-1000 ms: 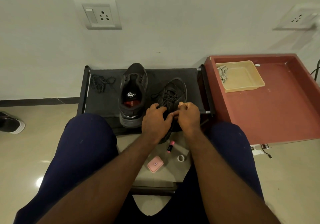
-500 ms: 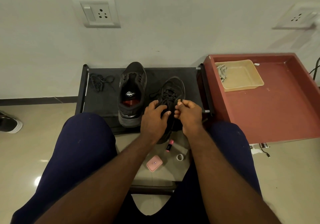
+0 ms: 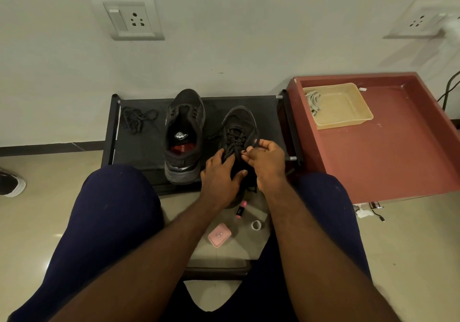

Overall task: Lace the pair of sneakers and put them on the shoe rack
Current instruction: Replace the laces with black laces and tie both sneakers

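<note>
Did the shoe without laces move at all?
No. The unlaced sneaker sits where it did on the shoe rack, toe toward the wall, at the same spot between the rack's two ends.

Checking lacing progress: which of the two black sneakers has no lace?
The open sneaker with its insole showing, beside the loose lace; the held sneaker is laced.
</note>
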Demonstrator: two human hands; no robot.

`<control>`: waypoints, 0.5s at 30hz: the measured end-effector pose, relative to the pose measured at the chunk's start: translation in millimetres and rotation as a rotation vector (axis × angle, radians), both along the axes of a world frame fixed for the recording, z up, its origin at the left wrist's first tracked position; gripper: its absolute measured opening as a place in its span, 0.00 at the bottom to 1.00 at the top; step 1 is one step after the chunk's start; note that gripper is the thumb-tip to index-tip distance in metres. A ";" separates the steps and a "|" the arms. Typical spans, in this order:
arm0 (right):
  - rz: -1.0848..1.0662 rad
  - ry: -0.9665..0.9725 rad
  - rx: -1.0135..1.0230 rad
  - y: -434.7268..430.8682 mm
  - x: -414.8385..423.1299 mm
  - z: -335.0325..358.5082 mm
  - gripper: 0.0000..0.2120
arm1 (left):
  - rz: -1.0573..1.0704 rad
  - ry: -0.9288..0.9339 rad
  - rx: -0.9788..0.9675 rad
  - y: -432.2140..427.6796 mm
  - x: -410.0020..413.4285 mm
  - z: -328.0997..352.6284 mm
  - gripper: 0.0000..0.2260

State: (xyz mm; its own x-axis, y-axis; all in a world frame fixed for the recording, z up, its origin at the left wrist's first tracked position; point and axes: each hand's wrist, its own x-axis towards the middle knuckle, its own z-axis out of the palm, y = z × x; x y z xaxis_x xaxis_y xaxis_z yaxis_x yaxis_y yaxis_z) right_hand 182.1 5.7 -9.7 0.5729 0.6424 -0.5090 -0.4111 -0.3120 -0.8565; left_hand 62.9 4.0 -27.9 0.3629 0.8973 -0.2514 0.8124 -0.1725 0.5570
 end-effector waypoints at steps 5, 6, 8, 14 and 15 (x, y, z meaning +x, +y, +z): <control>0.036 -0.122 -0.018 -2.3 -1.3 -1.9 0.06 | -0.027 -0.001 0.006 -1.9 -1.6 -2.3 0.27; 0.050 -0.141 -0.027 -2.5 -2.1 -2.8 0.06 | -0.027 -0.001 0.008 -2.1 -1.8 -2.6 0.27; 0.063 -0.185 -0.044 -1.7 -3.6 -5.7 0.07 | -0.024 -0.004 0.013 -2.4 -2.5 -3.0 0.27; 0.120 -0.335 -0.107 0.1 -3.4 -11.4 0.09 | -0.032 -0.005 0.035 -2.0 -4.0 -4.7 0.26; 0.131 -0.347 -0.110 0.4 -3.2 -11.9 0.09 | -0.035 0.000 0.040 -1.9 -4.0 -4.7 0.26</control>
